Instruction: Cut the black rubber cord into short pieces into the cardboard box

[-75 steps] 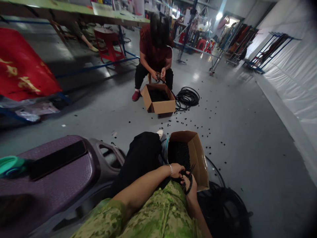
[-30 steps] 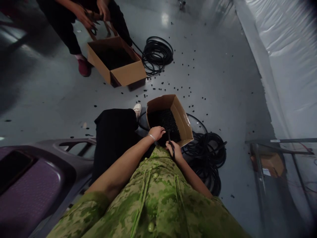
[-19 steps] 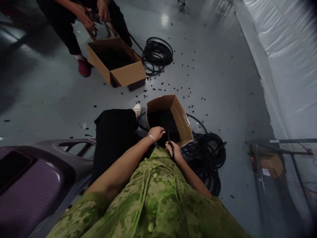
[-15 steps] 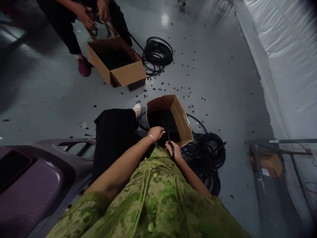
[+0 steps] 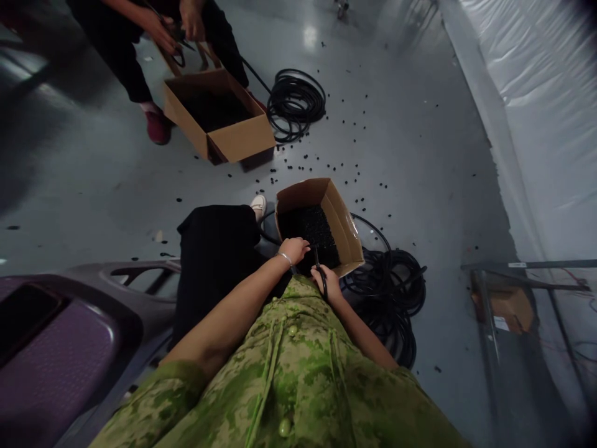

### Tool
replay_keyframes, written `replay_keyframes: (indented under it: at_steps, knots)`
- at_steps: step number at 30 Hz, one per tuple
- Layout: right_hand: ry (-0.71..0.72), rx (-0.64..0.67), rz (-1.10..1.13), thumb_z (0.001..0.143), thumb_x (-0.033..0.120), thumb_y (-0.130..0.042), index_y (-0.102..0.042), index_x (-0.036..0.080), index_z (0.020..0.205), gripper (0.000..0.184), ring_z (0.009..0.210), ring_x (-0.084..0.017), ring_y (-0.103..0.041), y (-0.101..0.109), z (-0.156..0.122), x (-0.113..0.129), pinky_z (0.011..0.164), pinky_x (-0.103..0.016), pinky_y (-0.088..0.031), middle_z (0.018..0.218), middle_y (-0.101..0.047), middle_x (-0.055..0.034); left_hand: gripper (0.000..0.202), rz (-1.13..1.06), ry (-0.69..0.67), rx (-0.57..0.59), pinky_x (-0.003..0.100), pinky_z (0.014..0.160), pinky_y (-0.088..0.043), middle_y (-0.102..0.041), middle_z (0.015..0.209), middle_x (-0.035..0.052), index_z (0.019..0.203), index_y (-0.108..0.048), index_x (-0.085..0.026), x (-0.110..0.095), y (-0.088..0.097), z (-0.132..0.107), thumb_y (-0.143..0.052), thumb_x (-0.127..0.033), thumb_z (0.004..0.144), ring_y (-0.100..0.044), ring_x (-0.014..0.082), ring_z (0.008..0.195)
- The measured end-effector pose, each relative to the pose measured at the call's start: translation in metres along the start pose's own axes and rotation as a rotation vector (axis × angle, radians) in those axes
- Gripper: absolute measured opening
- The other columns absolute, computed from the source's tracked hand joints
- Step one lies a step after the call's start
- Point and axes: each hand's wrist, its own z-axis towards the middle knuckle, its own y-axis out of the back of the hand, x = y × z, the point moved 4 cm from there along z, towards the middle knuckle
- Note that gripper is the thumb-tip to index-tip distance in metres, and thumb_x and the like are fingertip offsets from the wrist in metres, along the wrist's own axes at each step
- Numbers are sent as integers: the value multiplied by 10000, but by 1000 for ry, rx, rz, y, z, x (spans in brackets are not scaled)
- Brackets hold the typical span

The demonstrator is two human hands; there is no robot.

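A small cardboard box (image 5: pixel 347 233) full of black cut pieces stands on the floor in front of my knees. My left hand (image 5: pixel 296 249), with a bracelet at the wrist, is closed over the box's near edge on a black tube. My right hand (image 5: pixel 326 283) grips black scissors (image 5: pixel 318 264) whose blades point into the box. A coil of black tubing (image 5: pixel 389 298) lies on the floor just right of the box.
Another person sits across, hands (image 5: pixel 175 28) working over a larger cardboard box (image 5: pixel 233 140) beside a second coil (image 5: pixel 295 102). Small black bits (image 5: pixel 336 168) litter the grey floor. A purple plastic stool (image 5: pixel 56 342) is at my left. A white sheet wall (image 5: pixel 536 124) runs along the right.
The view dropped from looking across the room to looking down at my lap. Over the last second both hands stay at the box edge, shifting only slightly.
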Motion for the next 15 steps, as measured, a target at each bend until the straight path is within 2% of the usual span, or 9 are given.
replay_keyframes:
  at_steps: [11, 15]
  knots:
    - [80, -27, -96, 863, 446, -504, -723, 219, 890, 317, 745, -208, -661, -4, 2, -2, 718, -276, -500, 737, -705, -22, 309, -68, 36, -16, 304, 879, -486, -721, 1139, 86, 1137, -734, -269, 5, -5, 3, -493, -348, 960, -669, 226, 1038]
    - [52, -47, -105, 850, 462, -499, -719, 231, 856, 319, 722, -202, -642, -6, 5, -7, 700, -269, -496, 715, -693, -11, 329, -60, 47, 8, 290, 873, -491, -721, 1168, 75, 1178, -722, -279, 6, -6, 4, -482, -357, 966, -670, 220, 1047]
